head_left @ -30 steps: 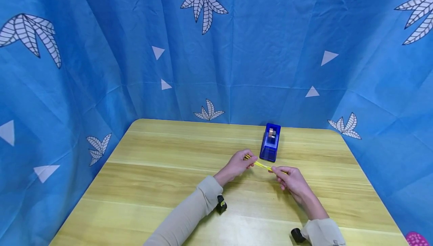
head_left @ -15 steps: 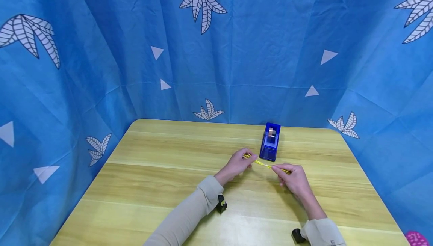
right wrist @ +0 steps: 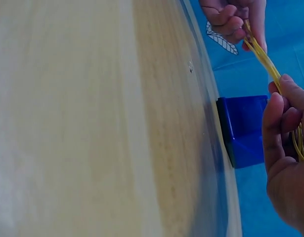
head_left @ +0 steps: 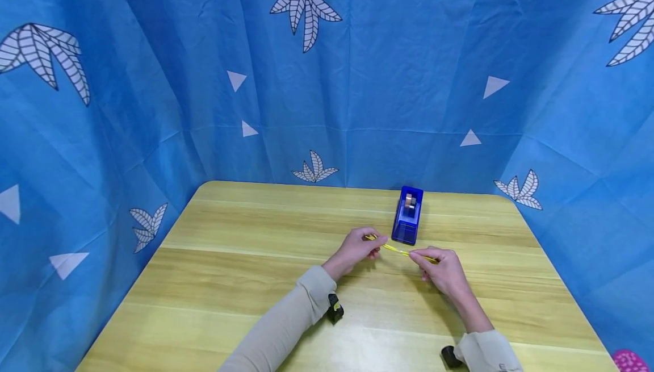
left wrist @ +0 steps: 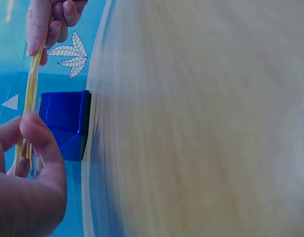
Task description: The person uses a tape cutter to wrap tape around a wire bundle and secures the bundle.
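A bundle of thin yellow cord [head_left: 395,248] is stretched between both hands above the table. My left hand [head_left: 356,249] pinches its left end between thumb and fingers. The other end is pinched by my right hand [head_left: 443,270], and looped strands [right wrist: 299,143] show past those fingers in the right wrist view. A small whitish patch shows on the bundle close to the right fingertips; what it is I cannot tell. Just beyond the hands stands a blue tape dispenser [head_left: 406,230] with a roll in it, apart from both hands.
The wood-grain table [head_left: 245,270] has rounded far corners. A blue patterned curtain [head_left: 398,76] hangs behind it and along both sides. Black wrist devices, such as the one on the left sleeve [head_left: 334,308], sit near the tabletop.
Over the last second the right hand has turned slightly and its fingers have shifted on the cord. The left hand has moved a little leftward. The tape dispenser stays put.
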`<move>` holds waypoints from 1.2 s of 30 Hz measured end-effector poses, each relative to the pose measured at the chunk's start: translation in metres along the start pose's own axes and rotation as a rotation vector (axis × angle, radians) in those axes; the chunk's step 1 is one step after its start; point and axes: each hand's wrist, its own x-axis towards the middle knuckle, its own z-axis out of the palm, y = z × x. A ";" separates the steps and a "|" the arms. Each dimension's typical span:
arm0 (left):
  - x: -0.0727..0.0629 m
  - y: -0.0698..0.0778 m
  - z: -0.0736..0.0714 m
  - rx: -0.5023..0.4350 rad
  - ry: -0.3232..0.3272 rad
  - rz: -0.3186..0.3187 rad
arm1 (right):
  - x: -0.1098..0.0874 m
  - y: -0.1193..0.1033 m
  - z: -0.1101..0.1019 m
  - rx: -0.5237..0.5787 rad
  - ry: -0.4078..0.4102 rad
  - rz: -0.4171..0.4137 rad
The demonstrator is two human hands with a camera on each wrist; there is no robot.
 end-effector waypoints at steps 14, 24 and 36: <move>0.000 0.004 0.003 -0.039 -0.001 0.006 | 0.004 0.002 -0.003 0.084 -0.019 0.039; 0.001 0.005 0.005 -0.044 0.004 0.062 | 0.007 0.003 -0.010 0.320 -0.115 0.252; -0.003 0.008 0.005 0.028 0.033 0.128 | 0.005 0.005 -0.005 0.312 -0.100 0.213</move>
